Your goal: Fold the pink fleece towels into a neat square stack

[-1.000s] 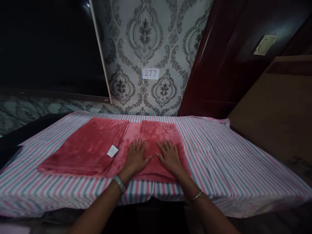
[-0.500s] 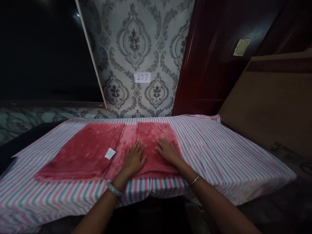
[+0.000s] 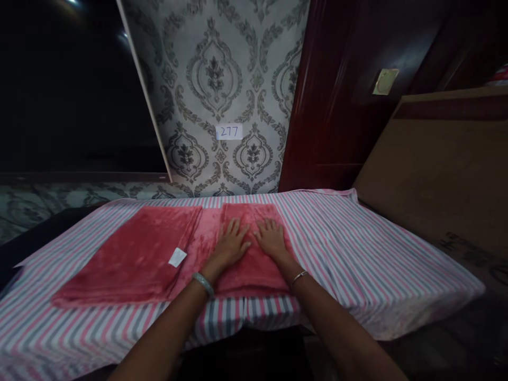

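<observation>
A plush pinkish-red blanket [image 3: 130, 248] lies on the striped cloth, folded in from both sides with a paler strip between the two folded parts. A white label [image 3: 177, 257] shows on the left part. My left hand [image 3: 231, 244] rests flat on the right folded part, its fingers spread. Beside it, my right hand [image 3: 271, 237] also lies flat on that part, near its right side, fingers apart. Neither hand grips the fabric.
A pink, grey and white striped cloth [image 3: 381, 254] covers the table. A large cardboard box [image 3: 444, 159] stands at the right. Behind are a dark screen [image 3: 75, 95], patterned wallpaper with a "277" paper [image 3: 229, 132], and a dark red door [image 3: 337, 106].
My left hand has slid right and slightly away from me over the blanket. My right hand has turned more upright, fingers pointing toward the wall. The camera view has shifted slightly.
</observation>
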A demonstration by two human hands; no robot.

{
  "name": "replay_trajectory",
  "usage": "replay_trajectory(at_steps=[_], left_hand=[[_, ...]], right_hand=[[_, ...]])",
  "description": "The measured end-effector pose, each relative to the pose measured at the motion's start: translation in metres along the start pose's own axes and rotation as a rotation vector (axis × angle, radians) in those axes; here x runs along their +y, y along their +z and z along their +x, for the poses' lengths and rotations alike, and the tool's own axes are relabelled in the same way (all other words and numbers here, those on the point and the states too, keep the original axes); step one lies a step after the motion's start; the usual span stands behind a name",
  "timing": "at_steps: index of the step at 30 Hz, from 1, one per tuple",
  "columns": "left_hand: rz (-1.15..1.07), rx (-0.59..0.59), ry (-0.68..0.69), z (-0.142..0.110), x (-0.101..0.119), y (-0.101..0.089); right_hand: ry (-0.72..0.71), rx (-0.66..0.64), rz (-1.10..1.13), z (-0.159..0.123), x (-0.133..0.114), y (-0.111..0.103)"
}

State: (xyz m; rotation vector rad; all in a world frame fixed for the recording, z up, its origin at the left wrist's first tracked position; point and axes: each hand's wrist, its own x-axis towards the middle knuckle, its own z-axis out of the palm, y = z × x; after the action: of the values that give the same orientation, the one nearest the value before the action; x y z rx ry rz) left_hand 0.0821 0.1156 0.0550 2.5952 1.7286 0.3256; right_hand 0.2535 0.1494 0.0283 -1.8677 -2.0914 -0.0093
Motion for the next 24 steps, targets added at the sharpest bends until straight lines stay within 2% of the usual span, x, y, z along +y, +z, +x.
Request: replay_trajectory(at_steps=[3,6,17,21,24], left_hand=[[0.061,-0.006,-0.080,-0.003,-0.009,0.024],[0.094,0.038,-0.094,-0.007,-0.014,0.035],[0.082,0.037,-0.104,-0.006,-0.013,0.032],[0.066,0.071,-0.091,-0.008,-0.014,0.034],[0.064,0.085,-0.092,-0.007,-0.014,0.034]], right_hand=[[-0.014,0.011,-0.005,-0.006,0.002,0.010],[-0.010,0.009,0.002,-0.006,0.004,0.011],[0.007,0.113,0.067,-0.003,0.009,0.012],[0.158,0.161,0.148,-0.004,0.024,0.005],[0.280,0.147,0.356,-0.010,0.048,0.000]])
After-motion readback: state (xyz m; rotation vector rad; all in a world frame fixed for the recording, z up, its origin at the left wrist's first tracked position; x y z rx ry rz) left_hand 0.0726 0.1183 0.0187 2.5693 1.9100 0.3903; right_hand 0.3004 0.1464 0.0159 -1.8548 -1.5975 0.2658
